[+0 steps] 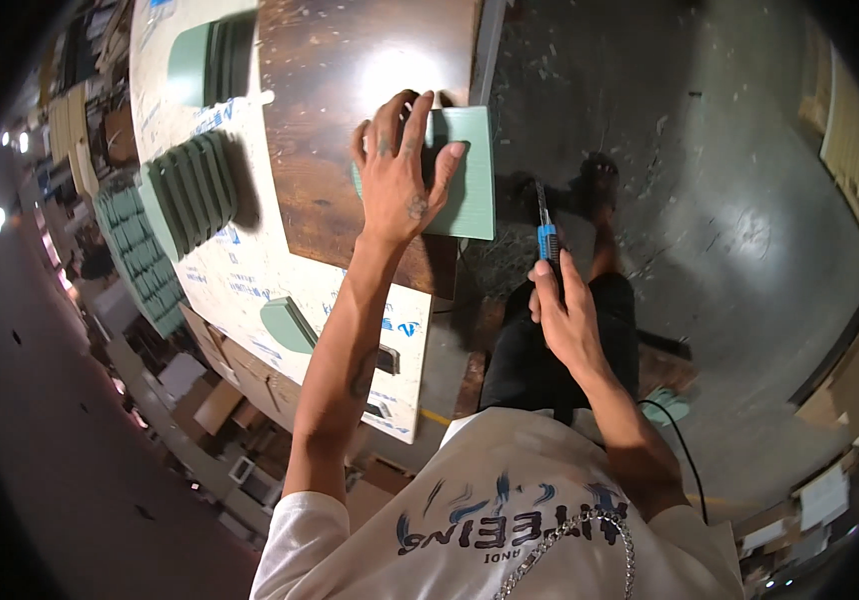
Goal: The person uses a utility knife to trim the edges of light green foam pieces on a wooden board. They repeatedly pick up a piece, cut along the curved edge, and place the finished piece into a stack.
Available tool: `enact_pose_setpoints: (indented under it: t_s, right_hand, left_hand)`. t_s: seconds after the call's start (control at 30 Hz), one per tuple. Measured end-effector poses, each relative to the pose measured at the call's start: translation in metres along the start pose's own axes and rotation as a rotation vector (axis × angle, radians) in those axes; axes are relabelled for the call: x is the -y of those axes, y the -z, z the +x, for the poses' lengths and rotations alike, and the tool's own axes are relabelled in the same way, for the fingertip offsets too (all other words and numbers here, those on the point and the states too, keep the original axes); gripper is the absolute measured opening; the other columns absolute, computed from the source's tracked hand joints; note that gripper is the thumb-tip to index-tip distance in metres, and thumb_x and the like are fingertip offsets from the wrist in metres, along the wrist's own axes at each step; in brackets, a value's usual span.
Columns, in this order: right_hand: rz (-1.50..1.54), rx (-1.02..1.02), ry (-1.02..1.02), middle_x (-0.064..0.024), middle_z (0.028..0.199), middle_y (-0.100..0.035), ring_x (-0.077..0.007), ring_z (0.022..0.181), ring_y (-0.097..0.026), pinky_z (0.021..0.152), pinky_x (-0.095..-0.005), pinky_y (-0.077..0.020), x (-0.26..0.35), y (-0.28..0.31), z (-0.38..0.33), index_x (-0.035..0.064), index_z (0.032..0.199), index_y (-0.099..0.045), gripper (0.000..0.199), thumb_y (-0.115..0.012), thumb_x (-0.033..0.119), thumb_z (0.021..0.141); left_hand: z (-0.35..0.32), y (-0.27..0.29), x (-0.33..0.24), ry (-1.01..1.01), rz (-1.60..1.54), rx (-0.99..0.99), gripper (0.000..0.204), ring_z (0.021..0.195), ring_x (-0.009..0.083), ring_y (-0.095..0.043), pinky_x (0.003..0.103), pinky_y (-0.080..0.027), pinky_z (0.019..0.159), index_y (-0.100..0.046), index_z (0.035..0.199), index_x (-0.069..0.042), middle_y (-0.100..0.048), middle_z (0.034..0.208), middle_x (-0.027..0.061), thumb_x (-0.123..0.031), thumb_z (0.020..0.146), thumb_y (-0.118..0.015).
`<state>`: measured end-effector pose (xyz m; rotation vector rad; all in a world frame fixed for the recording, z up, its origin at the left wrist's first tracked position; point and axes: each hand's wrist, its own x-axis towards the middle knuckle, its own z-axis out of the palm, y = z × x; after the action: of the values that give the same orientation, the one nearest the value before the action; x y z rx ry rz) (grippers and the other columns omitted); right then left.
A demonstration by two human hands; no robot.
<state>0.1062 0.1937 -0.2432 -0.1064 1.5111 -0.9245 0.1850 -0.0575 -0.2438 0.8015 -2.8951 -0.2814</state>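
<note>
My left hand rests with its fingers spread on a flat pale-green board. Part of the board lies hidden beneath the palm, and its right side juts past the edge of a dark brown wooden panel. Off to the right, over the floor, my right hand is wrapped round a blue and black utility knife. The knife's blade is out and points away from me, apart from the board.
The brown panel lies on a whitish printed table. Stacks of green pieces stand on its left, with another stack farther off. A smaller green stack and a dark phone-like object lie near my left forearm. A cable hangs at right.
</note>
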Motion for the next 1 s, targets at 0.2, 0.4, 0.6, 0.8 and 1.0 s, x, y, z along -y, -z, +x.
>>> enact_pose_setpoints:
  t_s: [0.2, 0.4, 0.6, 0.8, 1.0]
  right_hand:
    - [-0.140, -0.135, 0.387, -0.0305, 0.112, -0.059, -0.0446, 0.089, -0.063, 0.072, -0.0466, -0.0546, -0.001, -0.016, -0.041, -0.0111, 0.143, -0.040, 0.052, -0.054, 0.021, 0.104]
    - [-0.083, -0.085, 0.312, -0.0310, 0.119, -0.056, -0.0405, 0.090, -0.061, 0.075, -0.0449, -0.0523, 0.004, -0.026, -0.060, -0.0114, 0.146, -0.035, 0.055, -0.054, 0.014, 0.102]
    - [0.007, -0.173, 0.403, -0.0271, 0.107, -0.055, -0.0356, 0.079, -0.060, 0.065, -0.0427, -0.0522, -0.010, -0.038, -0.057, -0.0115, 0.147, -0.034, 0.058, -0.055, 0.015, 0.100]
    - [0.056, -0.243, 0.429, -0.0251, 0.096, -0.056, -0.0316, 0.070, -0.060, 0.055, -0.0408, -0.0525, -0.015, -0.054, -0.055, -0.0083, 0.151, -0.030, 0.062, -0.056, 0.017, 0.100]
    - [0.045, -0.264, 0.444, -0.0244, 0.097, -0.056, -0.0294, 0.069, -0.059, 0.055, -0.0393, -0.0521, -0.018, -0.054, -0.053, -0.0076, 0.152, -0.029, 0.064, -0.057, 0.016, 0.099]
  left_hand:
    - [-0.027, -0.029, -0.013, 0.220, 0.059, -0.077, 0.051, 0.123, 0.0360, -0.040, 0.053, -0.023, 0.105, -0.049, 0.133, -0.003, -0.046, 0.128, 0.0214, -0.043, 0.102, -0.052]
    - [-0.028, -0.024, -0.021, 0.308, 0.001, -0.065, 0.056, 0.117, 0.0368, -0.042, 0.051, -0.029, 0.105, -0.047, 0.129, 0.004, -0.043, 0.121, 0.0230, -0.047, 0.105, -0.045]
    - [-0.030, -0.030, -0.011, 0.190, 0.029, -0.088, 0.058, 0.117, 0.0325, -0.040, 0.049, -0.027, 0.106, -0.045, 0.131, 0.006, -0.042, 0.119, 0.0197, -0.047, 0.107, -0.042]
    - [-0.031, -0.030, -0.008, 0.173, -0.017, -0.072, 0.056, 0.117, 0.0339, -0.040, 0.051, -0.029, 0.103, -0.040, 0.136, 0.005, -0.042, 0.123, 0.0218, -0.042, 0.107, -0.046]
    - [-0.030, -0.030, -0.006, 0.153, 0.018, -0.069, 0.056, 0.116, 0.0332, -0.040, 0.050, -0.030, 0.102, -0.041, 0.135, 0.005, -0.041, 0.122, 0.0212, -0.043, 0.107, -0.046]
